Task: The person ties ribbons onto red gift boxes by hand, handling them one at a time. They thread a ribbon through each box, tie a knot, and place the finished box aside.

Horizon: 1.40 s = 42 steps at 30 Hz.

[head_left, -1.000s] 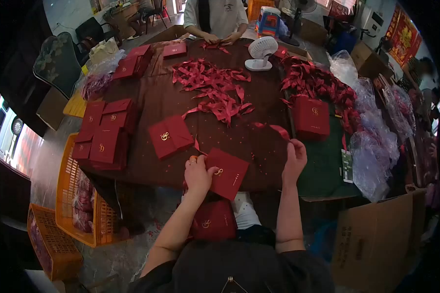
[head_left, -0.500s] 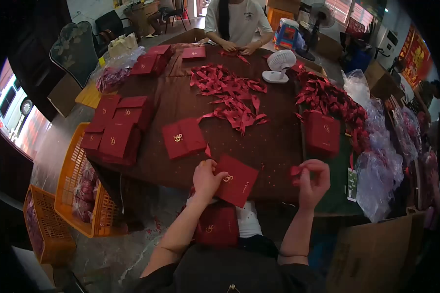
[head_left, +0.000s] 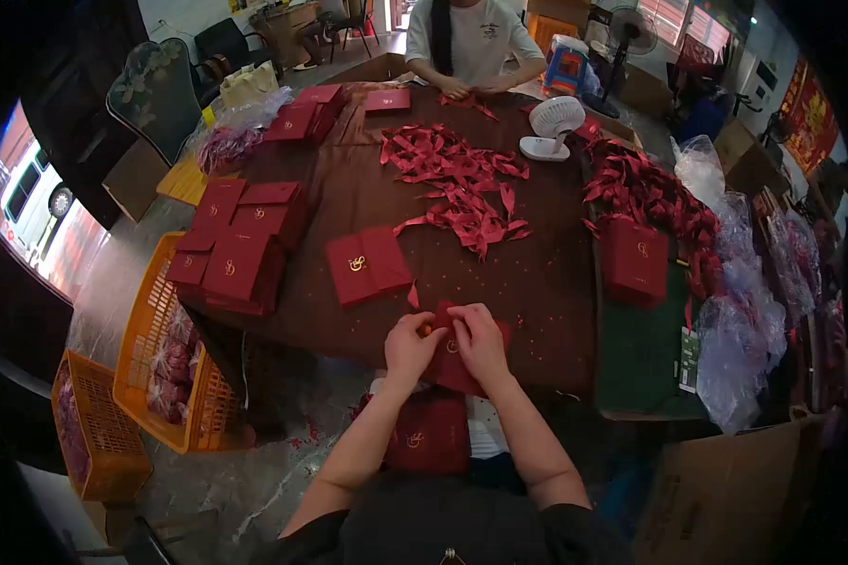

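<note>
- The left hand is at the near edge of the worktop, palm turned inward, its fingers curled and partly closed on the left side of the held red box; its thumb points toward the right hand.
- The right hand lies over the upper part of that box, back of the hand up, fingers bent and close together, tips toward the left hand; whether they pinch anything cannot be told.
- Both forearms reach forward from dark sleeves and slant inward, so the hands are just beside each other.
- The held red box is tilted between the hands at the worktop's near edge, its gold mark partly covered by the right hand.
- A small orange item shows at the left hand's fingers, and a short red ribbon end stands just beyond them.
- Beyond the left hand, a flat red box lies on the worktop; another, the lower red box, is below the hands, near the person's lap.
- Farther across are a heap of red ribbons and a white fan.
</note>
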Each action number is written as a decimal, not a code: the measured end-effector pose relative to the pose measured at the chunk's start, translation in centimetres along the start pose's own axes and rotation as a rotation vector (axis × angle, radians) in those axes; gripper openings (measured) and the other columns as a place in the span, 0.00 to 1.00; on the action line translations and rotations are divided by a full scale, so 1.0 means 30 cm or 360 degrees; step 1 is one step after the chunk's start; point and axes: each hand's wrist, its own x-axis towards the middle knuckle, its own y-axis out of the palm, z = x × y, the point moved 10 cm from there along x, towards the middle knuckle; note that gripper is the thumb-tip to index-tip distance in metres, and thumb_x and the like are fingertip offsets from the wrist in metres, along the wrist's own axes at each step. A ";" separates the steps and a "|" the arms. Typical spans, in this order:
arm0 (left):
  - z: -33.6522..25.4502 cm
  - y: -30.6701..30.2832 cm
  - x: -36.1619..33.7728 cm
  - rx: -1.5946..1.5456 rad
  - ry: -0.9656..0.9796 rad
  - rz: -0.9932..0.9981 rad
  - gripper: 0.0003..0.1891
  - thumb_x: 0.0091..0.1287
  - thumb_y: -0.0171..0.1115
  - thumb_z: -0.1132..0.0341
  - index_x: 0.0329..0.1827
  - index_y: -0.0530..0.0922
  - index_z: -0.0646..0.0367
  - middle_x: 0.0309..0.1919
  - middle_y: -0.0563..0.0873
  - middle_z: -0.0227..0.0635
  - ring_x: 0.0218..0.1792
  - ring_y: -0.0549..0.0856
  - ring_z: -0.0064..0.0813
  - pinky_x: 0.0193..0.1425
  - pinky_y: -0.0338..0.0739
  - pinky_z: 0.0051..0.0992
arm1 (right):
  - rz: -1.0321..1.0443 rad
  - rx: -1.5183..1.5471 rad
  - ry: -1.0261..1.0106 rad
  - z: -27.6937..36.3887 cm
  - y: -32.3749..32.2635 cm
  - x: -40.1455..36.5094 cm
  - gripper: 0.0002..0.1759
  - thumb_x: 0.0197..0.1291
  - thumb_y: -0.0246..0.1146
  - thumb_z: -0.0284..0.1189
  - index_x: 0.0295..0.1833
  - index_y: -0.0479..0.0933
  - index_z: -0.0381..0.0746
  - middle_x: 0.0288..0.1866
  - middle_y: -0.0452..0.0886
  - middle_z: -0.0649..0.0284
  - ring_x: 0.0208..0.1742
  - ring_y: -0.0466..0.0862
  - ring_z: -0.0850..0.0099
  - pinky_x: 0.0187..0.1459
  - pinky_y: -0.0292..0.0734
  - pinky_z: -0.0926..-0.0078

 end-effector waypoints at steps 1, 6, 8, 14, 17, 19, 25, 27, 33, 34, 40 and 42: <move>0.005 0.004 0.003 0.0002 -0.0004 0.0007 0.18 0.56 0.77 0.60 0.48 0.87 0.55 0.34 0.85 0.36 0.38 0.87 0.39 0.44 0.81 0.36 | 0.0001 -0.0014 -0.0042 0.004 0.008 -0.001 0.13 0.65 0.62 0.20 0.55 0.79 0.36 0.49 0.79 0.53 0.49 0.84 0.55 0.48 0.81 0.60; 0.007 0.017 -0.007 -0.0024 -0.0015 0.0016 0.17 0.57 0.76 0.59 0.49 0.88 0.54 0.35 0.86 0.37 0.38 0.87 0.40 0.44 0.82 0.37 | -0.0011 -0.0116 0.0007 -0.020 0.009 -0.015 0.11 0.61 0.64 0.19 0.49 0.81 0.36 0.47 0.80 0.54 0.48 0.84 0.54 0.47 0.81 0.63; 0.013 0.025 -0.009 -0.0001 -0.0019 0.0025 0.17 0.57 0.76 0.59 0.49 0.88 0.53 0.35 0.86 0.37 0.38 0.87 0.40 0.45 0.82 0.38 | -0.0019 -0.0160 0.0029 -0.035 0.008 -0.018 0.10 0.60 0.65 0.20 0.48 0.81 0.36 0.47 0.80 0.55 0.48 0.84 0.54 0.46 0.81 0.62; 0.025 0.048 -0.005 0.0034 0.0004 0.0045 0.17 0.58 0.74 0.58 0.49 0.87 0.53 0.35 0.86 0.37 0.39 0.87 0.41 0.46 0.82 0.39 | -0.0046 -0.0347 -0.0237 0.012 0.025 -0.021 0.08 0.59 0.66 0.21 0.45 0.81 0.38 0.45 0.79 0.57 0.48 0.82 0.55 0.51 0.78 0.58; 0.022 0.054 -0.004 -0.0009 -0.0003 0.0097 0.17 0.59 0.73 0.59 0.49 0.87 0.54 0.35 0.86 0.38 0.40 0.87 0.42 0.46 0.82 0.39 | -0.0029 -0.0409 -0.0210 -0.008 0.044 -0.033 0.09 0.60 0.65 0.21 0.46 0.80 0.37 0.46 0.78 0.56 0.50 0.81 0.54 0.52 0.77 0.57; 0.027 0.068 -0.005 -0.0068 -0.0030 0.0145 0.17 0.60 0.72 0.59 0.50 0.86 0.54 0.35 0.86 0.39 0.40 0.87 0.43 0.46 0.82 0.39 | -0.0010 -0.0360 -0.0209 -0.005 0.044 -0.028 0.09 0.60 0.64 0.21 0.47 0.79 0.37 0.46 0.78 0.54 0.51 0.80 0.54 0.53 0.77 0.57; -0.003 0.069 -0.025 -0.0051 0.0073 0.0115 0.19 0.60 0.70 0.60 0.54 0.85 0.54 0.37 0.86 0.41 0.40 0.87 0.44 0.46 0.82 0.39 | 0.0060 -0.0321 -0.0259 0.014 0.036 -0.006 0.15 0.61 0.61 0.19 0.54 0.74 0.36 0.48 0.79 0.51 0.50 0.80 0.50 0.54 0.76 0.55; -0.004 0.077 -0.029 -0.0008 0.0081 0.0171 0.19 0.60 0.70 0.61 0.54 0.85 0.53 0.37 0.85 0.41 0.40 0.87 0.44 0.45 0.81 0.39 | 0.0184 -0.0387 -0.0176 0.011 0.042 0.015 0.16 0.60 0.60 0.18 0.55 0.73 0.36 0.48 0.80 0.50 0.51 0.80 0.50 0.55 0.76 0.55; -0.026 0.063 -0.053 -0.0132 0.0045 0.0035 0.19 0.61 0.69 0.62 0.55 0.85 0.55 0.35 0.84 0.41 0.39 0.86 0.44 0.45 0.81 0.39 | 0.0378 -0.0573 -0.0106 0.045 0.056 0.041 0.19 0.58 0.59 0.16 0.56 0.70 0.36 0.48 0.81 0.47 0.53 0.81 0.48 0.57 0.76 0.55; -0.031 0.061 -0.056 -0.0134 0.0048 0.0029 0.19 0.61 0.69 0.62 0.55 0.85 0.55 0.35 0.84 0.41 0.39 0.86 0.44 0.45 0.81 0.39 | 0.0374 -0.0545 -0.0086 0.039 0.058 0.043 0.19 0.58 0.60 0.17 0.56 0.70 0.35 0.48 0.81 0.46 0.53 0.81 0.47 0.56 0.76 0.54; -0.166 0.031 -0.113 0.0339 0.0593 -0.0089 0.20 0.63 0.66 0.66 0.58 0.82 0.62 0.46 0.83 0.43 0.48 0.84 0.46 0.49 0.80 0.41 | 0.0261 -0.0220 0.0209 -0.023 0.045 0.017 0.16 0.63 0.59 0.19 0.56 0.69 0.33 0.49 0.81 0.43 0.53 0.81 0.43 0.53 0.77 0.51; -0.152 0.059 -0.128 0.0453 0.0659 -0.0071 0.20 0.63 0.66 0.66 0.58 0.82 0.62 0.46 0.83 0.43 0.48 0.84 0.46 0.49 0.81 0.42 | 0.0257 -0.0239 0.0233 -0.041 0.062 0.010 0.15 0.63 0.58 0.19 0.56 0.69 0.34 0.50 0.81 0.43 0.53 0.80 0.42 0.53 0.77 0.50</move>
